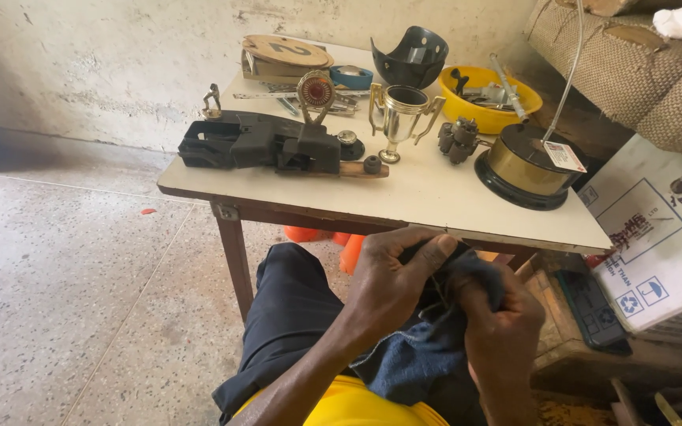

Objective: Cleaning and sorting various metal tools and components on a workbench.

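While your left hand (392,276) and right hand (499,319) both pinch the dark denim cloth (428,347) over your lap, stitching looks midway, thread too fine to confirm.

The dark blue cloth (424,355) in the hands looks like matt, rough denim. The table (436,201) has a smooth, pale top with a light shine. The small trophy cup (401,118) is glossy golden metal. The yellow bowl (477,81) seems smooth plastic. The floor (80,300) is speckled stone.
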